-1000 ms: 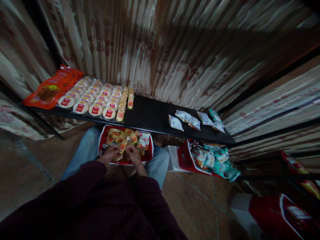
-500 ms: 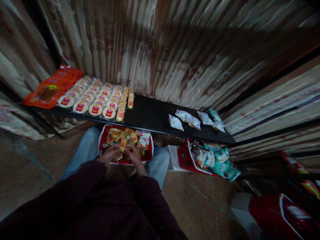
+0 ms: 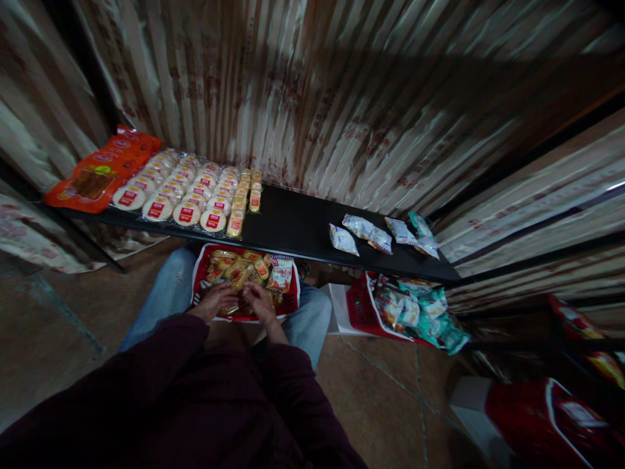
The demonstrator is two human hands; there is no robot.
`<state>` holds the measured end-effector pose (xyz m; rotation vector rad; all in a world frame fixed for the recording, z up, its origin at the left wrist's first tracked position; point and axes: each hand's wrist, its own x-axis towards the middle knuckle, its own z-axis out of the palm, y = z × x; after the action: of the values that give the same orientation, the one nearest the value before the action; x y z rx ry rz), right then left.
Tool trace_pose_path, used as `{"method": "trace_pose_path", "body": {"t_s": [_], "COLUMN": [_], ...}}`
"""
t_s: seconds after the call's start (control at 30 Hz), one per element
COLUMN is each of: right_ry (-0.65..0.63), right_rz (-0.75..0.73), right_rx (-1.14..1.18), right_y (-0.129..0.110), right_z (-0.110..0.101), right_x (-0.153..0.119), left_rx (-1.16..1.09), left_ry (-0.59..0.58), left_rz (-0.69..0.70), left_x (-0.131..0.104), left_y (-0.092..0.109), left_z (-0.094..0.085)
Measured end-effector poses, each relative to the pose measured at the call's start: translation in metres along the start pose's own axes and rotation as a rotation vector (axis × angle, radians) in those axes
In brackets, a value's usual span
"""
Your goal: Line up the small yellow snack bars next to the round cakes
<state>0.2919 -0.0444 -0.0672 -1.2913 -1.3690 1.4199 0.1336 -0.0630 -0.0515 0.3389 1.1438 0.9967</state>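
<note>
A red basket with a white rim sits between my knees, full of small yellow wrapped snacks. Over it, both hands pinch one yellow snack packet. My left hand has its fingers closed at the packet's left side. From the right, my right hand closes on the same packet, its fingertips partly hidden. A larger white-and-red packet lies at the basket's right end. On the black shelf ahead, rows of matching yellow packets stand beside round white wrapped crackers.
An orange bag lies at the shelf's left end, and several white packets rest toward its right. A second red basket with green and white packets stands to my right. Another red basket is at lower right. Curtains hang behind the shelf.
The packet between my hands has turned, so its red-and-orange label no longer faces me. Both hands have shifted slightly; the shelf and basket look the same.
</note>
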Motion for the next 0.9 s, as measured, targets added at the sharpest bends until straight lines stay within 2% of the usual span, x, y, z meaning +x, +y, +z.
{"method": "trace_pose_path", "body": {"t_s": [0.23, 0.43, 0.63, 0.9], "right_ry": [-0.055, -0.146, -0.151, -0.106], "right_rz": [-0.055, -0.135, -0.071, -0.009], "right_rx": [-0.084, -0.06, -0.047, 0.014], "right_y": [-0.0068, -0.0086, -0.008, -0.0002], "right_z": [-0.0019, -0.0026, -0.0031, -0.0034], "right_x": [-0.0035, -0.0036, -0.0033, -0.0003], "left_rx": [0.021, 0.026, -0.03, -0.059], "left_ry": [-0.022, -0.01, 0.068, -0.002], "left_rz": [0.032, 0.012, -0.061, -0.118], "left_x": [-0.0032, 0.0, 0.0003, 0.0012], "left_y": [0.003, 0.0013, 0.004, 0.009], "left_z": [0.0027, 0.0021, 0.0024, 0.0024]}}
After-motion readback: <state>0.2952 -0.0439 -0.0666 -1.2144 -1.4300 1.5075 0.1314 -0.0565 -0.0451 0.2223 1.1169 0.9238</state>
